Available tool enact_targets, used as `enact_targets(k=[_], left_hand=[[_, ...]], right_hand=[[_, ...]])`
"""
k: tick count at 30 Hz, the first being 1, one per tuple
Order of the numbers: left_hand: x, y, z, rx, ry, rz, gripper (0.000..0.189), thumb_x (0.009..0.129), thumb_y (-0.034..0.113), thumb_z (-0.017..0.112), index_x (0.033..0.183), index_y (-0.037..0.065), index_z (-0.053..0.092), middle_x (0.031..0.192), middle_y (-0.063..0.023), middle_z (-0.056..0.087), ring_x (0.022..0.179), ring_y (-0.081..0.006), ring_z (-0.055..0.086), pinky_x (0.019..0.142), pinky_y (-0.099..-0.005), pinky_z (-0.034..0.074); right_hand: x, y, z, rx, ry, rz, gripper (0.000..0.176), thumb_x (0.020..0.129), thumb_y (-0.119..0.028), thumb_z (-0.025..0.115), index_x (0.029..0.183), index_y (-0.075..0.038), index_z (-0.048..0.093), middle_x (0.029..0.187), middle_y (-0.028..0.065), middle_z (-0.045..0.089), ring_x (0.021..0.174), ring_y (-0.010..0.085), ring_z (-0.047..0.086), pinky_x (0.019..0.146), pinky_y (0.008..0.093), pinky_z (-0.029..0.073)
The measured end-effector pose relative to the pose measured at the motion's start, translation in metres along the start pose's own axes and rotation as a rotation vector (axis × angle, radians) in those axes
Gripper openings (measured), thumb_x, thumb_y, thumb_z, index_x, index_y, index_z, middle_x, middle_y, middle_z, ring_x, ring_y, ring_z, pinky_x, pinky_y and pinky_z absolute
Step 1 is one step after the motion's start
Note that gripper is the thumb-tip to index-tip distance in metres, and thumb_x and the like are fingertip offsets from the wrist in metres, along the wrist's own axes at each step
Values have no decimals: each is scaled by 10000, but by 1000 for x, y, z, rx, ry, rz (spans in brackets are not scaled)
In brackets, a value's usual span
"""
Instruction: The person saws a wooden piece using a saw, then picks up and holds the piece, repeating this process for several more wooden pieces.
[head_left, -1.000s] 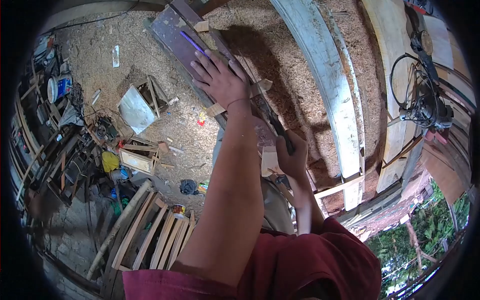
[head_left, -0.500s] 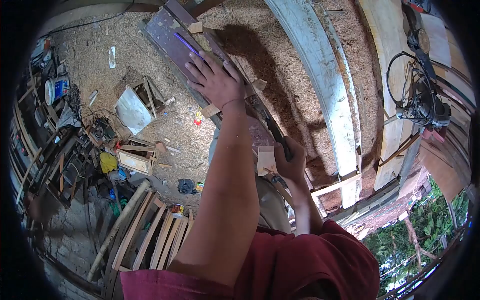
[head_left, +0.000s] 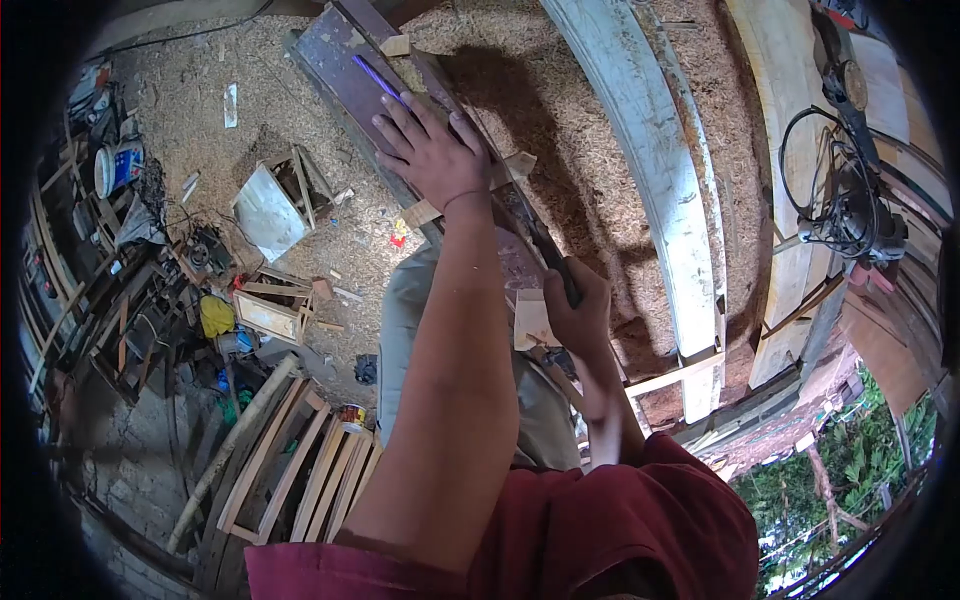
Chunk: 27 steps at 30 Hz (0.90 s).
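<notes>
Our L hand [head_left: 432, 155] lies flat, fingers spread, palm down on the dark plank [head_left: 345, 65] at upper centre. It looks like a pinning press to stop the board shifting, not a grip. A purple mark [head_left: 380, 75] runs along the plank just beyond the fingertips.

Our R hand [head_left: 580, 310], centre-right of frame, is fisted tight round a dark-handled tool [head_left: 562, 275]. Its long part runs up along the plank edge toward the L wrist, but we can't tell what kind of tool it is. A pale wood offcut [head_left: 530, 322] sits just beside the R hand's knuckles. Hands are well apart, one at each end of the work, prob. so the L one stays out of the tool's line.

The plank runs diagonally above a floor thick w/ sawdust [head_left: 560, 150].

- **Right of frame:** a whitish curved beam [head_left: 650, 170], then a power tool w/ looped cable [head_left: 850, 215] on more timber.
- **Left of frame:** a small wooden stool [head_left: 285, 195], a bucket [head_left: 118, 165] and clutter.
- **Lower left:** wooden frames [head_left: 310, 470] stacked.
- **Lower right:** greenery [head_left: 830, 480] outside, so the shed is open-sided.
</notes>
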<state>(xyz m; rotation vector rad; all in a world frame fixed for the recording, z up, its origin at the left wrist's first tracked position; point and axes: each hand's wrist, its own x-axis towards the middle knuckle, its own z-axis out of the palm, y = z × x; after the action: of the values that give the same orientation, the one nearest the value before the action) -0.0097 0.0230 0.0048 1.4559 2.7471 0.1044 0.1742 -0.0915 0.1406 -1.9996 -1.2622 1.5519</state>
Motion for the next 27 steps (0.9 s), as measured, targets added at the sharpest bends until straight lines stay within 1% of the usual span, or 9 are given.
enact_targets(k=[4, 8, 11, 14, 17, 20, 23, 26, 27], left_hand=[[1, 0, 3, 7, 4, 1, 708, 1069, 423, 444, 1677, 97, 284, 1766, -145, 200, 1620, -407, 175, 1260, -662, 168], [-1, 0, 1, 9, -9, -5, 715, 1064, 425, 451, 1678, 99, 281, 1764, -153, 200, 1620, -409, 171, 1259, -665, 171], [0, 1, 0, 5, -12, -6, 719, 1062, 422, 457, 1679, 100, 278, 1763, -156, 203, 1619, -412, 175, 1256, -668, 177], [0, 1, -1, -3, -20, -11, 719, 1063, 423, 457, 1679, 99, 276, 1761, -157, 207, 1618, -418, 176, 1255, -669, 180], [-1, 0, 2, 1, 2, 4, 718, 1065, 421, 458, 1679, 95, 276, 1760, -159, 209, 1616, -422, 178, 1255, -670, 179], [-1, 2, -1, -22, 9, 4, 716, 1067, 420, 457, 1680, 97, 275, 1758, -162, 214, 1615, -423, 182, 1257, -671, 176], [-1, -1, 4, -4, 25, 9, 724, 1051, 414, 452, 1675, 85, 291, 1757, -165, 227, 1614, -411, 203, 1252, -679, 192], [-1, 0, 1, -11, 17, 10, 722, 1054, 415, 450, 1673, 79, 294, 1758, -163, 226, 1613, -412, 206, 1251, -678, 191], [-2, 0, -1, -12, 18, 8, 722, 1053, 415, 451, 1673, 78, 294, 1758, -163, 227, 1612, -414, 207, 1250, -678, 192]], right_hand=[[-1, 3, 2, 6, 11, -20, 180, 929, -196, 705, 917, -17, 695, 615, 94, 585, 536, 143, 549, 531, 361, 434], [0, 5, 5, 77, 38, 28, 204, 942, -202, 702, 878, -11, 671, 580, 80, 526, 528, 131, 490, 518, 349, 395], [-11, 2, -3, -2, -4, 28, 269, 996, -132, 645, 773, -17, 547, 631, 6, 467, 625, 66, 407, 538, 318, 330], [-6, 14, -1, 29, 33, -1, 218, 944, -196, 699, 839, -14, 642, 574, 78, 500, 530, 125, 466, 514, 353, 371], [-6, 1, -1, 28, 23, 12, 238, 945, -200, 699, 816, -13, 629, 578, 82, 509, 530, 131, 471, 516, 359, 377], [-18, 18, -3, 67, 32, 19, 256, 949, -208, 699, 809, -8, 620, 579, 83, 510, 537, 130, 465, 522, 362, 387], [-6, -1, -4, 13, 19, 34, 246, 948, -207, 699, 825, -4, 632, 587, 89, 533, 543, 128, 497, 534, 362, 408], [-3, -1, 2, 28, 36, -8, 214, 945, -205, 697, 877, -4, 671, 608, 105, 574, 556, 131, 550, 552, 360, 436], [-9, 7, -4, -48, -2, 31, 200, 945, -201, 693, 943, -1, 708, 641, 119, 622, 579, 140, 607, 565, 357, 459]])
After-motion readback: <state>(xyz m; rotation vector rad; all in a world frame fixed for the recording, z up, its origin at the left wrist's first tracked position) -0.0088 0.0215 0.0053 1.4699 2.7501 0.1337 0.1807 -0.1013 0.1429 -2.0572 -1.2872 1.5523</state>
